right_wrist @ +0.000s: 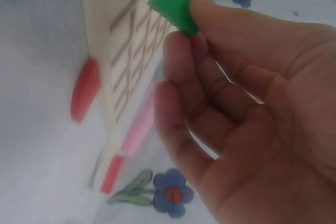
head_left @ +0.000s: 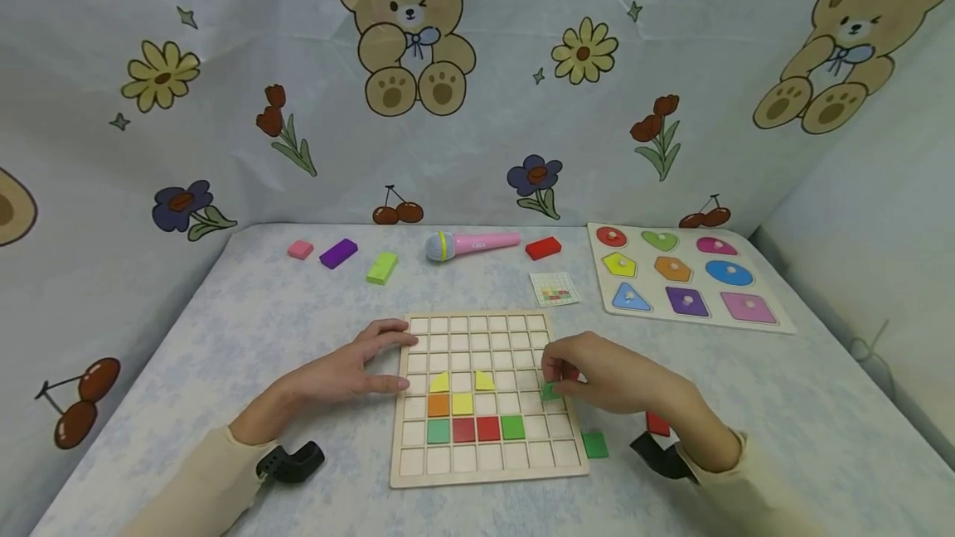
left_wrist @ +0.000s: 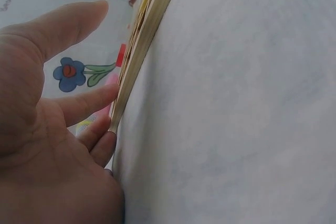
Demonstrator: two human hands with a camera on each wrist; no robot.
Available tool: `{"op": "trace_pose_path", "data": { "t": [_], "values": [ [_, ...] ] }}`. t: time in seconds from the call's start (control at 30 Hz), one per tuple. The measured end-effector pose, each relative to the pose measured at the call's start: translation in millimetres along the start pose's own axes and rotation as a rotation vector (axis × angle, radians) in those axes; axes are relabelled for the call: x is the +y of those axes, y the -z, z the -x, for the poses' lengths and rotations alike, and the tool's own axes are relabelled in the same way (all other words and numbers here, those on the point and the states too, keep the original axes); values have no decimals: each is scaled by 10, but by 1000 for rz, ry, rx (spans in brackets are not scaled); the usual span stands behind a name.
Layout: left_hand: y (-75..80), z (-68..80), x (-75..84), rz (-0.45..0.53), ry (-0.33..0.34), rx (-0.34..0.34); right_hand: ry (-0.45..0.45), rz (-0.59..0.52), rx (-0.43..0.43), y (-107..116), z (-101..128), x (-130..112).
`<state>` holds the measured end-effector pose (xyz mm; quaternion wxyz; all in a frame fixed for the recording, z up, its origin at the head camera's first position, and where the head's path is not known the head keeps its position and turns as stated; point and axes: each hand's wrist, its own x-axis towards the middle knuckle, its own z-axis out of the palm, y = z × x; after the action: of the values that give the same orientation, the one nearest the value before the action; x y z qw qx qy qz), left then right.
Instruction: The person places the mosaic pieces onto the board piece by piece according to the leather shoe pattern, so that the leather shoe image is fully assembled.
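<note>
A wooden grid board (head_left: 488,471) lies on the table, with yellow quarter-round pieces (head_left: 484,380) and a row of square tiles: teal (head_left: 438,432), two red (head_left: 488,429) and green (head_left: 512,427). Over its right edge, my right hand (head_left: 608,371) pinches a green square tile (right_wrist: 176,3) between thumb and fingers, tilted in the right wrist view. An orange tile (head_left: 438,405) and a yellow square tile (head_left: 462,403) sit above the row. My left hand (head_left: 351,363) touches the board's left edge, its fingers extended and thumb spread apart.
Right of the board lie a loose green tile (head_left: 594,444) and a red tile (head_left: 657,423), partly covered by the wrist strap. Behind are a pattern card (head_left: 555,289), a pink toy microphone (head_left: 477,244), several coloured blocks (head_left: 382,268) and a shape puzzle (head_left: 690,280).
</note>
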<state>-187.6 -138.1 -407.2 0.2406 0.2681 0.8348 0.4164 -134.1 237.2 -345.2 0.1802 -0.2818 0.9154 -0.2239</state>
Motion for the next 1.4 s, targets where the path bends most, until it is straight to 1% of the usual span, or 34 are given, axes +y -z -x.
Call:
{"op": "trace_pose_path", "data": {
  "t": [0.17, 0.37, 0.53, 0.73, 1.1, 1.3, 1.4],
  "values": [
    [10, -7, -5, -1, 5, 0, 28, -11, -21, -130, -65, -95],
    [-6, -8, 5, -4, -7, -2, 58, -37, -25, -213, -92, -101],
    [-5, -5, 22, -3, 1, 1, 69, -29, -22, -234, -100, -96],
    [-12, -4, 11, -1, 17, 4, 64, -18, -45, -261, -113, -104],
    [-23, 1, 18, 5, 16, 3, 96, -27, -61, -279, -89, -88],
    [-32, 2, 13, 7, 25, 7, 109, -7, -60, -265, -84, -72],
    [-34, 3, 13, 10, 23, 7, 96, -1, -56, -252, -79, -61]
  ]
}}
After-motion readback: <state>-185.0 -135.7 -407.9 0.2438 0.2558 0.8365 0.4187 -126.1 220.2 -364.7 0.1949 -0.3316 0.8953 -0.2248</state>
